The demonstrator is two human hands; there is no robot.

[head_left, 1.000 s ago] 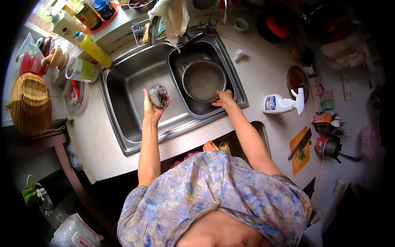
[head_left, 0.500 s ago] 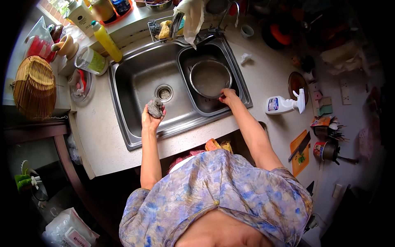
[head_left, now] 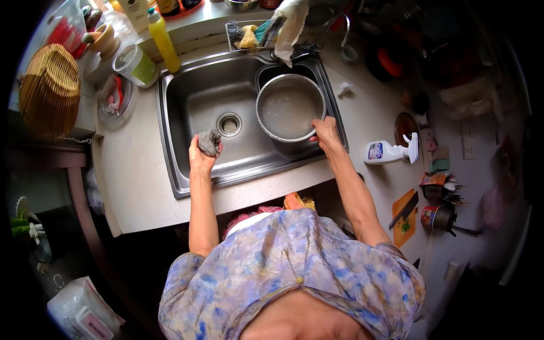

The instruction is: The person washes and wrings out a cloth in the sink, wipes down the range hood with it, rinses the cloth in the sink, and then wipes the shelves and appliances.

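My left hand (head_left: pixel 202 158) holds a grey steel wool scourer (head_left: pixel 209 143) over the near left part of the sink's large basin (head_left: pixel 195 93). Its fingers are curled round the pad from below. With my right hand (head_left: pixel 327 135) I grip the near right rim of a round metal pan (head_left: pixel 289 99), thumb on the inside. The pan is raised over the small right basin (head_left: pixel 271 72) and hides most of it. Inside, the pan looks dull, with a few pale marks. A round drain (head_left: pixel 229 124) lies between the scourer and the pan.
Behind the sink are the faucet with a cloth (head_left: pixel 292 31) draped over it and a sponge rack (head_left: pixel 242 37). A yellow bottle (head_left: pixel 164 42) and a plastic tub (head_left: pixel 136 65) stand at left. On the right are a spray bottle (head_left: pixel 391 152) and a knife (head_left: pixel 404 209) on an orange board (head_left: pixel 403 225).
My right hand has taken the pan up out of the small basin, so it looks bigger and nearer. The scourer stays in my left hand, slightly turned. The view has shifted a little.
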